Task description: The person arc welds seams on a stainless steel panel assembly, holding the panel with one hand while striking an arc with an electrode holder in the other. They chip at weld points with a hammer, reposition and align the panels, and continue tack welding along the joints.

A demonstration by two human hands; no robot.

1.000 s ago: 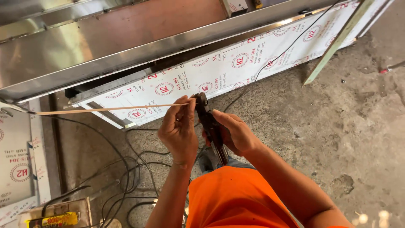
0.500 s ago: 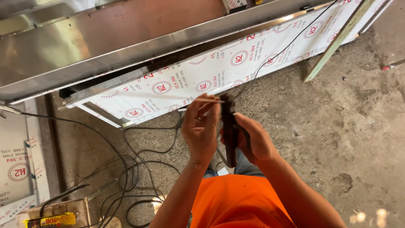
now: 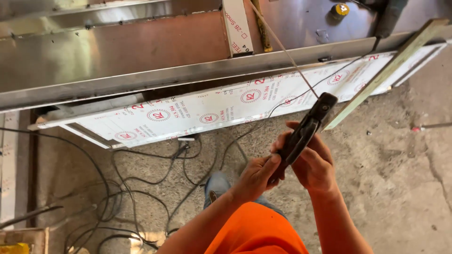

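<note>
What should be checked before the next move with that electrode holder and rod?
1. Right hand wrapped round the black electrode holder: ok.
2. Left hand touching the holder's lower end: ok.
3. Thin rod seated in the holder's head: cannot tell, the joint is too small to see.
4. Rod clear of the metal bench: cannot tell, it crosses in front of it.
5. Floor underfoot: not ok, loose black cables lie tangled by the person's foot.
6. Film-covered panel steady against the bench: cannot tell.
</note>
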